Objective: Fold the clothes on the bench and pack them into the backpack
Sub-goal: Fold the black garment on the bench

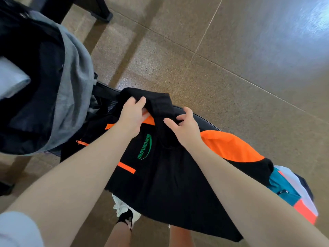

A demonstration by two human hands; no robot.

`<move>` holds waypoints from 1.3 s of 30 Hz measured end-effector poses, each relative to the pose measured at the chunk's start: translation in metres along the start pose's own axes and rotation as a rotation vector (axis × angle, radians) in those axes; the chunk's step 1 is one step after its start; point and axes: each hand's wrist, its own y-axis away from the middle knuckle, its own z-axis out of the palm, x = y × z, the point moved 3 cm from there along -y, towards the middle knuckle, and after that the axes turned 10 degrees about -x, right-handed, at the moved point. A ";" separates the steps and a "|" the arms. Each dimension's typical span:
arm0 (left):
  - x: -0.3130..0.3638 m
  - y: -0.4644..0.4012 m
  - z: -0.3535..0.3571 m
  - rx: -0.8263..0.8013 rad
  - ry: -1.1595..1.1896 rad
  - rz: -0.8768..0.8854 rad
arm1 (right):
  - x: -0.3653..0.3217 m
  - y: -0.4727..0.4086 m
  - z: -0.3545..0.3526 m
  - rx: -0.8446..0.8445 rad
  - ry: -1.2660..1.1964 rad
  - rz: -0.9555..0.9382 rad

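Note:
A black jacket (165,179) with orange panels and a green logo lies spread over the narrow black bench (204,122). My left hand (132,114) and my right hand (185,127) both grip a bunched black part of the jacket, its collar or hood, at the far end. The backpack (44,82), black with grey lining, stands open on the bench at the left, with a white folded item (12,77) inside. A teal, white and orange garment (292,191) lies on the bench beyond the jacket's right edge.
Brown speckled floor tiles surround the bench. A dark furniture leg (99,9) stands at the top left. My own legs and a white shoe (124,211) show below the jacket's near hem.

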 end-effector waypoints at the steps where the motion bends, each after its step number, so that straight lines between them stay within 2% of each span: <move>1: 0.004 -0.001 0.003 -0.049 0.034 -0.010 | -0.003 -0.008 0.002 0.001 -0.030 0.024; 3: 0.012 -0.003 0.011 -0.104 0.059 -0.025 | -0.011 -0.019 0.003 0.028 -0.078 -0.022; 6: 0.025 -0.009 0.018 -0.101 0.087 -0.056 | -0.029 -0.020 -0.012 0.232 0.034 -0.323; 8: 0.030 -0.014 0.014 -0.066 0.112 -0.105 | -0.039 -0.010 -0.020 0.238 0.141 -0.521; 10: 0.032 -0.015 0.000 -0.005 0.178 -0.175 | -0.037 0.001 -0.013 -0.032 0.266 -0.640; 12: 0.030 -0.011 -0.015 0.037 0.164 -0.205 | -0.020 0.012 0.004 -0.401 0.410 -0.564; 13: 0.029 -0.005 -0.017 0.035 0.098 -0.217 | -0.011 0.017 0.009 -0.481 0.432 -0.504; 14: 0.027 -0.001 -0.017 0.029 -0.028 -0.218 | -0.004 0.022 0.008 -0.442 0.415 -0.465; 17: 0.021 0.002 -0.021 0.054 -0.584 -0.121 | 0.012 0.025 -0.012 0.022 0.513 -0.486; 18: 0.020 0.001 -0.018 0.036 -0.759 -0.065 | 0.016 0.023 -0.021 0.135 0.580 -0.460; 19: 0.021 0.000 -0.012 0.029 -0.898 0.002 | 0.020 0.019 -0.027 0.163 0.651 -0.404; 22: 0.028 0.003 0.003 0.015 -1.114 0.221 | 0.032 0.010 -0.036 0.047 0.914 -0.258; 24: 0.030 0.002 0.000 -0.008 -1.214 0.297 | 0.039 0.004 -0.040 0.018 1.006 -0.213; 26: 0.031 -0.001 -0.013 0.023 -1.392 0.219 | 0.043 0.002 -0.040 0.038 1.053 -0.210; 28: 0.028 0.001 -0.021 0.057 -1.629 0.043 | 0.047 0.002 -0.039 0.058 1.051 -0.222; 30: 0.020 0.010 -0.016 0.174 -1.691 -0.010 | 0.053 0.006 -0.040 0.038 1.046 -0.209; 32: 0.013 0.018 -0.002 0.366 -1.708 0.168 | 0.056 0.011 -0.048 0.045 1.001 -0.218; 33: 0.007 0.022 0.010 0.393 -1.734 0.307 | 0.057 0.013 -0.054 0.049 0.956 -0.233; 34: -0.001 0.025 0.025 0.342 -1.758 0.472 | 0.059 0.014 -0.061 0.047 0.912 -0.246; 35: -0.014 0.025 0.041 0.180 -1.749 0.624 | 0.060 0.014 -0.068 0.049 0.883 -0.258; 36: -0.028 0.027 0.060 -0.053 -1.724 0.704 | 0.062 0.013 -0.075 0.065 0.874 -0.268; 37: -0.043 0.027 0.076 -0.247 -1.702 0.699 | 0.065 0.010 -0.082 0.084 0.887 -0.281; 38: -0.056 0.028 0.088 -0.361 -1.684 0.630 | 0.068 0.007 -0.088 0.099 0.905 -0.290; 39: -0.067 0.026 0.093 -0.406 -1.660 0.510 | 0.072 0.003 -0.094 0.091 0.930 -0.280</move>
